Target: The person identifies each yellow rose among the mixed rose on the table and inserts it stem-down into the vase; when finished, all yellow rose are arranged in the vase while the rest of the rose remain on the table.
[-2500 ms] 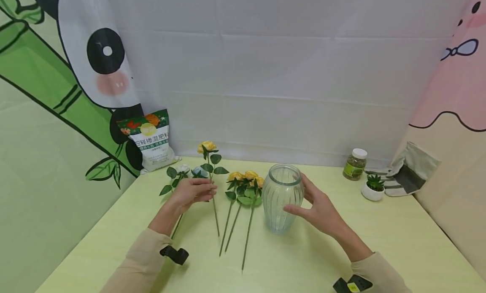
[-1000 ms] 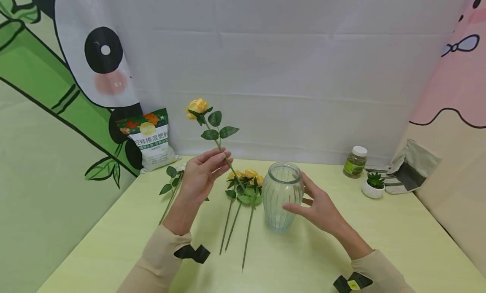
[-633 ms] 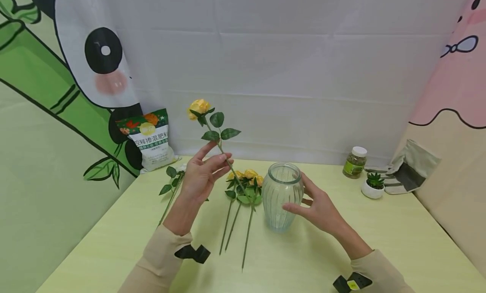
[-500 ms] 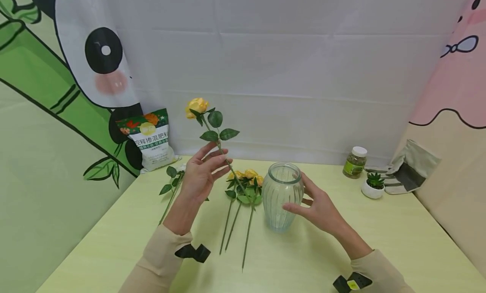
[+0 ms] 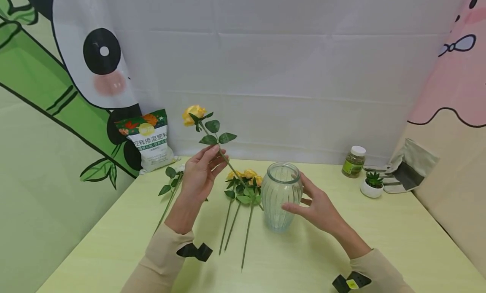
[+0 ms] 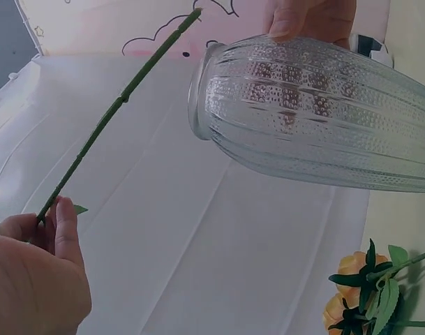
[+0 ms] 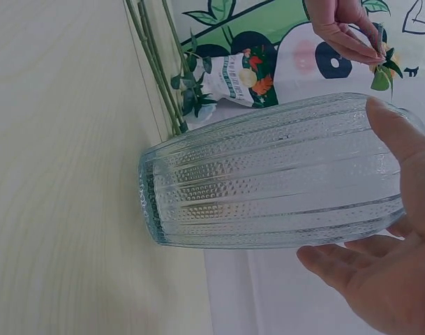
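With thumb and fingers, my left hand pinches a yellow rose just below its leaves. The bloom points up and left; the green stem slants down to the right, its bare end outside the vase. A ribbed clear glass vase stands upright on the table, nothing inside it. My right hand holds the vase from the right, thumb in front and fingers behind. Several yellow roses lie between the vase and my left hand, stems toward me. Leafy stems on the left are partly hidden by my left hand.
A printed fertilizer bag leans on the back wall at left. To the right stand a white-capped jar and a small potted succulent, beside a grey and white glove-like thing.
My left hand has raised the yellow rose from the table and tilted it, its stem end now toward the vase. Lately the thumb shifted up the stem and the bloom dipped. The right hand stayed.
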`<state>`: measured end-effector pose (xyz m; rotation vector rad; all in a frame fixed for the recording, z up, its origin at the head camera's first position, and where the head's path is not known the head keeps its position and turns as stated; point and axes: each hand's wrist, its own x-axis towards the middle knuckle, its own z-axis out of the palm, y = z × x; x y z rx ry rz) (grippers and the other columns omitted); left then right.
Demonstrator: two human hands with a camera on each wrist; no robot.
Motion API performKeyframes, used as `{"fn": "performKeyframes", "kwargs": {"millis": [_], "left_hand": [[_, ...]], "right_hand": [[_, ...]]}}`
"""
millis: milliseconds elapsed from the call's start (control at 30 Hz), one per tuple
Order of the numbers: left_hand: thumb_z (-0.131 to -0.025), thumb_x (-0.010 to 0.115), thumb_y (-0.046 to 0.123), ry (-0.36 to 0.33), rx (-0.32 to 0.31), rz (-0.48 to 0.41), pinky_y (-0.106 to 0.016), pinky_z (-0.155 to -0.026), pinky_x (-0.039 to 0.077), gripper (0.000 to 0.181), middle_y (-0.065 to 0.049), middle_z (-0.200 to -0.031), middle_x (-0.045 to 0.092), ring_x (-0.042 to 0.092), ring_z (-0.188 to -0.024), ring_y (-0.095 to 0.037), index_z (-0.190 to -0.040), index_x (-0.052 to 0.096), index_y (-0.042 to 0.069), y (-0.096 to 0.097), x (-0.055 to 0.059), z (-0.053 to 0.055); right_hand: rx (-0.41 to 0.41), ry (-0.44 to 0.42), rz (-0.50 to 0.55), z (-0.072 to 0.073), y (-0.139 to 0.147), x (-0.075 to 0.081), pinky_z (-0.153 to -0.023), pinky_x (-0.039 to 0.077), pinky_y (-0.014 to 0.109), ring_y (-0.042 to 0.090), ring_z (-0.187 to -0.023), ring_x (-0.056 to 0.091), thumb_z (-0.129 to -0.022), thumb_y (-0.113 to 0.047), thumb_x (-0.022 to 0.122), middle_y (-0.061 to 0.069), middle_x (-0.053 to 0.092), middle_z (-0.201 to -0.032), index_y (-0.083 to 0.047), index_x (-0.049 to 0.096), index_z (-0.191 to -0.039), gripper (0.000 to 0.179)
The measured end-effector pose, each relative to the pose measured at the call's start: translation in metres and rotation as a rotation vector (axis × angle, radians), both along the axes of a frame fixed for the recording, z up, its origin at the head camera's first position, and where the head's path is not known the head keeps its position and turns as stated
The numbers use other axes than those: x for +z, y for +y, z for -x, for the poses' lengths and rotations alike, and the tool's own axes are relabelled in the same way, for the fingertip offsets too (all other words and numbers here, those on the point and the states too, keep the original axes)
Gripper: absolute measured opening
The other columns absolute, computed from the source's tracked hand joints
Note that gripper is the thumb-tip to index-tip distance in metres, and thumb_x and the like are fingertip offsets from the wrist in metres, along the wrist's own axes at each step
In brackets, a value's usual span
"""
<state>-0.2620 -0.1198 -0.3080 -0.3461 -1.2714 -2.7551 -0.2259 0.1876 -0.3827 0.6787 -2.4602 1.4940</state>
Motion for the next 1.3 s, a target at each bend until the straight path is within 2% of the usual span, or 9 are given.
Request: {"fn": "performKeyframes", "kwargs": {"millis": [300, 567, 700, 833, 1133, 1300], "left_hand": [[-0.098, 0.06, -0.003, 0.092, -0.008, -0.186, -0.03, -0.079, 0.059, 0.016, -0.013, -0.088, 0.074, 0.073, -0.083, -0.022, -0.094, 0.076, 0.001, 0.002, 0.01, -0.001], [-0.099, 0.055, -0.008, 0.108, -0.021, -0.251, -0.032, -0.078, 0.06, 0.024, -0.014, -0.088, 0.074, 0.074, -0.083, -0.025, -0.092, 0.075, 0.004, 0.013, 0.016, 0.003], [-0.099, 0.056, -0.008, 0.087, -0.001, -0.25, -0.032, -0.078, 0.06, 0.022, -0.013, -0.087, 0.074, 0.074, -0.083, -0.025, -0.093, 0.073, 0.004, 0.02, 0.015, 0.006], [-0.098, 0.057, -0.008, 0.067, 0.018, -0.222, -0.031, -0.078, 0.06, 0.02, -0.013, -0.088, 0.074, 0.074, -0.082, -0.024, -0.094, 0.072, 0.004, 0.026, 0.01, 0.008], [-0.097, 0.062, -0.005, 0.049, 0.014, -0.063, -0.033, -0.084, 0.058, 0.019, -0.01, -0.091, 0.075, 0.074, -0.085, -0.022, -0.091, 0.076, 0.007, 0.041, 0.001, 0.009], [-0.094, 0.065, -0.005, 0.023, 0.026, -0.021, -0.037, -0.087, 0.058, 0.016, -0.009, -0.088, 0.074, 0.073, -0.083, -0.022, -0.087, 0.075, 0.006, 0.049, -0.003, 0.01]], "right_hand": [[-0.003, 0.0, -0.007, 0.0, -0.001, 0.0, -0.095, 0.053, 0.049, 0.039, -0.132, 0.05, -0.084, -0.026, 0.084, 0.012, 0.043, -0.152, -0.021, 0.024, -0.16, 0.098], [-0.006, 0.002, -0.011, 0.0, 0.001, 0.001, -0.095, 0.053, 0.051, 0.039, -0.132, 0.05, -0.085, -0.027, 0.083, 0.013, 0.043, -0.153, -0.02, 0.023, -0.161, 0.098], [0.005, 0.004, -0.001, 0.0, 0.001, -0.001, -0.096, 0.052, 0.05, 0.038, -0.131, 0.051, -0.086, -0.026, 0.083, 0.013, 0.042, -0.153, -0.02, 0.022, -0.161, 0.097], [0.004, 0.001, 0.0, 0.0, 0.001, -0.002, -0.097, 0.052, 0.05, 0.037, -0.132, 0.05, -0.086, -0.026, 0.083, 0.012, 0.041, -0.154, -0.021, 0.022, -0.161, 0.097], [-0.006, 0.01, -0.006, 0.0, 0.0, -0.002, -0.098, 0.051, 0.052, 0.034, -0.134, 0.049, -0.085, -0.027, 0.083, 0.01, 0.042, -0.154, -0.022, 0.022, -0.161, 0.098], [-0.003, 0.011, -0.002, -0.001, -0.001, -0.001, -0.098, 0.051, 0.052, 0.034, -0.133, 0.049, -0.085, -0.027, 0.083, 0.011, 0.041, -0.155, -0.022, 0.023, -0.161, 0.097]]}}
